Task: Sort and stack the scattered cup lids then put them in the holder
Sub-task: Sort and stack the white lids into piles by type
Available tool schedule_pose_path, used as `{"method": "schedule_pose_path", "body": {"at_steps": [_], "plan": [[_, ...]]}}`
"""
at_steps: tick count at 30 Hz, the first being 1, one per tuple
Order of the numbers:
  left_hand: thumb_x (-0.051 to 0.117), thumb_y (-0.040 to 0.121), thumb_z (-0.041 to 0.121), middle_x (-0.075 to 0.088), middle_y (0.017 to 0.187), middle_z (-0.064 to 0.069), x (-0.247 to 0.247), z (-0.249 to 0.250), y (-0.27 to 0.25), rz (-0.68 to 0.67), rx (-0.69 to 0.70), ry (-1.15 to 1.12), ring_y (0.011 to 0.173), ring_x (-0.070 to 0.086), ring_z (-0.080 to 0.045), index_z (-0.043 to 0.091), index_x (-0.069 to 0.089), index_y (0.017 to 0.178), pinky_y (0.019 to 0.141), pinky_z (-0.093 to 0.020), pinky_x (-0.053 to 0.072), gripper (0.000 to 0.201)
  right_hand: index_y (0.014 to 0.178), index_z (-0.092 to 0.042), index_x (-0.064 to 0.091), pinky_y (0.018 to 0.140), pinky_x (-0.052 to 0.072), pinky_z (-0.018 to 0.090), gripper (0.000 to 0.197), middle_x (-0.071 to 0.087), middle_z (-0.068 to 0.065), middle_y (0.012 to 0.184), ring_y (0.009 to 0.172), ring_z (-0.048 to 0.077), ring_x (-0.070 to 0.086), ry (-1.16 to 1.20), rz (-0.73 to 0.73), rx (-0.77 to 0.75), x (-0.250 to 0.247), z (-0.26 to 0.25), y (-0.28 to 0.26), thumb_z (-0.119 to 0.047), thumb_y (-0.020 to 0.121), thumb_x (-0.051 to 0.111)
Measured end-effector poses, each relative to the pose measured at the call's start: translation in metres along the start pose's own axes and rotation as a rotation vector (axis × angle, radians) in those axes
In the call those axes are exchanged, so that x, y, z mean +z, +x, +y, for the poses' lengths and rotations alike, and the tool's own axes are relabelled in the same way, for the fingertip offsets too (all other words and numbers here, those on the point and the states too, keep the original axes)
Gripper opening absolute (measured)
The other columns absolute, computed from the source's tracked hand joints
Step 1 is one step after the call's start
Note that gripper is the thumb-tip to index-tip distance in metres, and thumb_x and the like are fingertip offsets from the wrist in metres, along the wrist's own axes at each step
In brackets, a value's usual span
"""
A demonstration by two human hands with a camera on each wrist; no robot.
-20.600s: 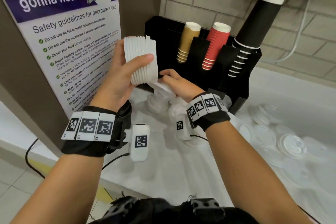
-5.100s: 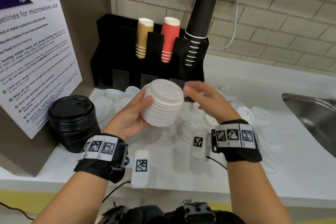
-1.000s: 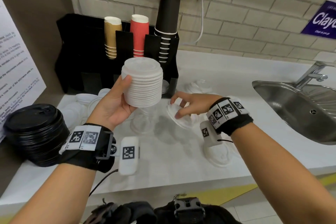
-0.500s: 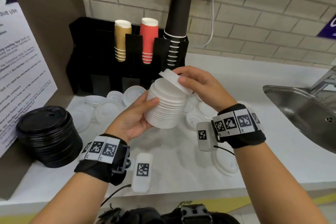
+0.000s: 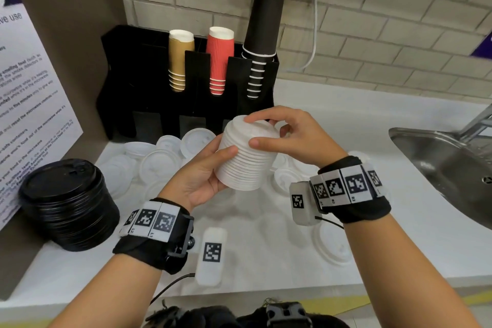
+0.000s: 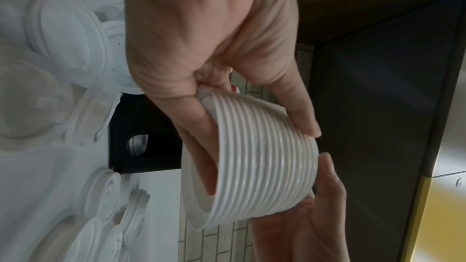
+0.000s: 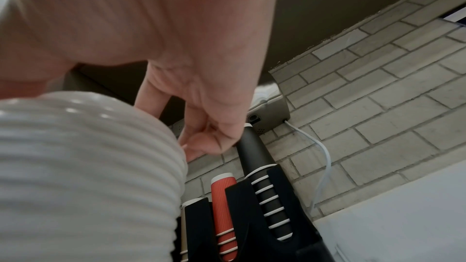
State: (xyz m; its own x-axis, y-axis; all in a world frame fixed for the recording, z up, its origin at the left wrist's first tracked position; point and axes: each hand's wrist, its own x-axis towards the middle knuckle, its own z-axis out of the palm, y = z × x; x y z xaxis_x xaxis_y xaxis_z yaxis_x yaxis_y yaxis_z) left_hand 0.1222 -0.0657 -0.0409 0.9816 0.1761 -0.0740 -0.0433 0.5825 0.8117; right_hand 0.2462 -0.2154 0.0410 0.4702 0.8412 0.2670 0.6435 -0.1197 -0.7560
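— Hands first: what are they doing?
— Left hand cups the side of the white lid stack, thumb and fingers wrapped round it, holding it tilted above the surface. Right hand sits on the stack's top, its fingers curled over the uppermost lid and the thumb pressed against the side.
— Where are the other lids?
— Loose white lids lie scattered on the surface below and behind the stack, in front of the black holder. One more white lid lies near the front edge under the right wrist. A black lid stack stands at the left.
— And the holder?
— It stands against the brick wall with tan cups, red cups and black cups in its slots. A steel sink is at the right.
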Motion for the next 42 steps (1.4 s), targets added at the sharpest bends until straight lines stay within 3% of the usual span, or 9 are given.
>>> {"method": "schedule_pose_path", "body": {"at_steps": [5,8,10,16,23,31,35,38,42], "plan": [[0.079,0.062,0.059,0.067,0.125,-0.008,0.003,0.000,0.000,0.022,-0.024,-0.057,0.112,0.066,-0.024,0.023,0.061,0.127,0.078,-0.037,0.059,0.077,0.116,-0.033,0.064,0.071,0.042,0.012,0.042,0.062,-0.009,0.117,0.099,0.006,0.055,-0.013,0.005,0.010,-0.006,0.001,-0.003,-0.045,0.077,0.072],[0.055,0.078,0.060,0.066,0.127,-0.009,0.004,0.004,0.002,0.062,-0.018,-0.131,0.114,0.065,-0.028,0.022,0.073,0.114,0.078,-0.040,0.059,0.055,0.104,-0.025,0.065,0.074,0.042,0.010,0.016,0.064,-0.008,0.106,0.089,-0.005,0.056,-0.059,0.071,0.085,-0.017,0.008,-0.012,-0.032,0.090,0.064],[0.054,0.080,0.056,0.067,0.126,-0.009,0.003,0.005,0.003,0.071,-0.008,-0.170,0.112,0.066,-0.028,0.022,0.074,0.112,0.074,-0.039,0.059,0.051,0.096,-0.021,0.064,0.077,0.042,0.017,0.011,0.064,-0.007,0.097,0.085,0.000,0.057,-0.265,-0.104,0.237,-0.026,0.019,-0.021,-0.030,0.090,0.065],[0.056,0.079,0.056,0.070,0.121,-0.007,0.004,0.002,0.005,0.053,-0.010,-0.188,0.108,0.068,-0.027,0.024,0.075,0.110,0.072,-0.038,0.060,0.049,0.120,-0.027,0.043,0.076,0.049,0.031,0.079,0.054,-0.003,0.108,0.095,0.018,0.056,-0.880,-0.805,0.726,-0.024,0.048,-0.063,-0.047,0.058,0.088],[0.058,0.078,0.057,0.070,0.121,-0.009,0.008,-0.001,0.005,0.027,-0.032,-0.217,0.109,0.067,-0.027,0.023,0.077,0.106,0.074,-0.038,0.060,0.048,0.131,-0.017,0.034,0.078,0.049,0.039,0.088,0.049,0.010,0.122,0.100,0.027,0.055,-1.002,-0.993,0.761,0.000,0.062,-0.083,-0.025,0.063,0.088],[0.059,0.082,0.046,0.067,0.126,-0.009,0.010,-0.005,0.006,0.068,-0.044,-0.214,0.110,0.067,-0.027,0.020,0.054,0.136,0.071,-0.038,0.060,0.060,0.121,-0.026,0.037,0.072,0.045,0.036,0.069,0.042,0.004,0.116,0.091,0.023,0.049,-0.853,-0.709,0.639,0.000,0.071,-0.083,-0.038,0.068,0.080],[0.058,0.084,0.043,0.066,0.127,-0.010,0.010,-0.008,0.006,0.077,-0.039,-0.208,0.110,0.067,-0.027,0.017,0.053,0.137,0.070,-0.038,0.060,0.059,0.114,-0.035,0.045,0.085,0.050,0.034,0.049,0.051,0.001,0.110,0.095,0.020,0.054,-0.450,-0.326,0.526,-0.019,0.065,-0.072,-0.035,0.075,0.074],[0.058,0.083,0.044,0.065,0.129,-0.010,0.010,-0.012,0.006,0.081,-0.055,-0.212,0.110,0.067,-0.027,0.018,0.054,0.136,0.071,-0.038,0.060,0.059,0.105,-0.037,0.055,0.070,0.047,0.013,0.028,0.058,-0.006,0.099,0.082,0.008,0.057,-0.087,0.056,0.417,-0.024,0.056,-0.070,-0.029,0.082,0.069],[0.059,0.082,0.043,0.068,0.123,-0.009,0.010,-0.018,0.008,0.077,-0.089,-0.209,0.107,0.068,-0.026,0.017,0.055,0.134,0.073,-0.039,0.061,0.059,0.099,-0.033,0.063,0.077,0.047,0.031,0.025,0.065,-0.009,0.096,0.088,0.009,0.060,0.371,0.437,0.334,-0.008,0.038,-0.066,-0.043,0.080,0.051]]}}
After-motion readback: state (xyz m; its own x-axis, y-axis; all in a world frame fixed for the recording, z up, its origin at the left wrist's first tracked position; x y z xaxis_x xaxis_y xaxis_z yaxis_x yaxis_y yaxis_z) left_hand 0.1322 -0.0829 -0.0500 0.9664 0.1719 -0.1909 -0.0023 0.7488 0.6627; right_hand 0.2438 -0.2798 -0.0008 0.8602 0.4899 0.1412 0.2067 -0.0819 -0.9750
